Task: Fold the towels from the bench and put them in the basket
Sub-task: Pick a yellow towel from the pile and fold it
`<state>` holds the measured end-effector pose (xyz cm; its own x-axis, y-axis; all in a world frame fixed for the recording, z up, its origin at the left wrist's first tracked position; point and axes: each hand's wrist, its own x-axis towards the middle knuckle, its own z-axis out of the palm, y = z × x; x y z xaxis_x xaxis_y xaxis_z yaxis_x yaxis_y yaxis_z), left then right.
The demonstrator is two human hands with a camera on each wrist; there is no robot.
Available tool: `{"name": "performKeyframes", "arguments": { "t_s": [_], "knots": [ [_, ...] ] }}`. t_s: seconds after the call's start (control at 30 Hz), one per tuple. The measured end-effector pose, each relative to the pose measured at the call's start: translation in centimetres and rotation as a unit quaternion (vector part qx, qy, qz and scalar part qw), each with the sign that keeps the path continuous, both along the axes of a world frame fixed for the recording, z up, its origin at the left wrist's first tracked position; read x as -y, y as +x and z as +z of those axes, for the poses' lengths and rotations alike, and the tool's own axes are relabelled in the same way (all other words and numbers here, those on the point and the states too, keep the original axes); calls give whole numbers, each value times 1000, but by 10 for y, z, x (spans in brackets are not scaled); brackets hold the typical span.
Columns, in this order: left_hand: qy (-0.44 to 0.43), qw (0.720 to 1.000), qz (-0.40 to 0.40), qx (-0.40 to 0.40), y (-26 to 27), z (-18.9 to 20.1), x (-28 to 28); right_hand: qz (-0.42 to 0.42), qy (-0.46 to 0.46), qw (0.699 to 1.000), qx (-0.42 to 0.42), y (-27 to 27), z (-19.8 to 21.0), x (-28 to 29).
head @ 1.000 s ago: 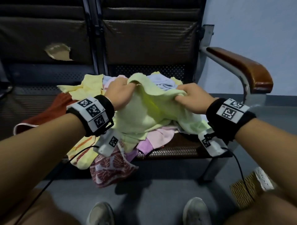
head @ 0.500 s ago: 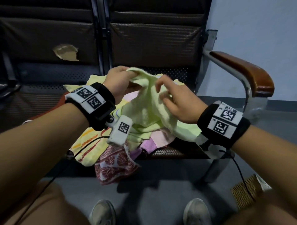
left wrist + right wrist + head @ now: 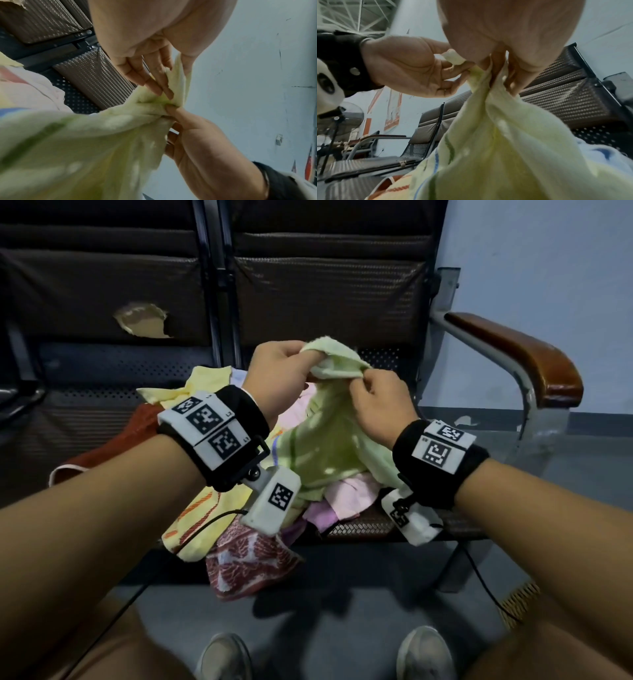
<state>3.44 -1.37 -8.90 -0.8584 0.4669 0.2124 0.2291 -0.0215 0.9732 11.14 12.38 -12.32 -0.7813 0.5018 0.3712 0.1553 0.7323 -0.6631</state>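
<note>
A light green towel (image 3: 329,446) hangs lifted above the pile of towels (image 3: 212,501) on the bench (image 3: 363,527). My left hand (image 3: 313,364) grips its top corner, thumb and fingers curled into the cloth. My right hand (image 3: 363,375) pinches the same bunched edge right beside it. The left wrist view has the left hand's fingers (image 3: 154,82) pressed into the towel (image 3: 85,142), with the right thumb just below. From the right wrist, the towel (image 3: 496,148) drapes down from both hands. A wicker basket (image 3: 520,601) shows partly on the floor at the lower right.
The pile holds yellow (image 3: 205,381), pink (image 3: 346,494), rust-orange (image 3: 137,433) and red patterned (image 3: 246,563) towels; the last hangs over the seat's front edge. A brown armrest (image 3: 513,361) juts out at the right. My shoes (image 3: 222,655) stand on the grey floor.
Both hands rose with the green towel. The right hand left the towel's right side, came in and now pinches the top edge beside the left hand.
</note>
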Motion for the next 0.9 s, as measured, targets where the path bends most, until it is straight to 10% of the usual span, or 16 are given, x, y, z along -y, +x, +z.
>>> {"name": "performKeyframes", "arguments": {
  "t_s": [0.27, 0.6, 0.77, 0.9],
  "knots": [
    [13, 996, 64, 68, -15, -10, 5, 117, -312, 943, -8, -4, 3, 4],
    [-16, 989, 133, 69, -29, -20, 15, 89, 148, 980, 101, 6, 6, -29],
    [-2, 989, 130, 69, -33, -27, 21, 121, 220, 948, 196, 14, 12, -36],
    [-2, 993, 107, 53, -34, -32, 22, 173, 85, 953, 235, 25, 8, -27]
  ]
}}
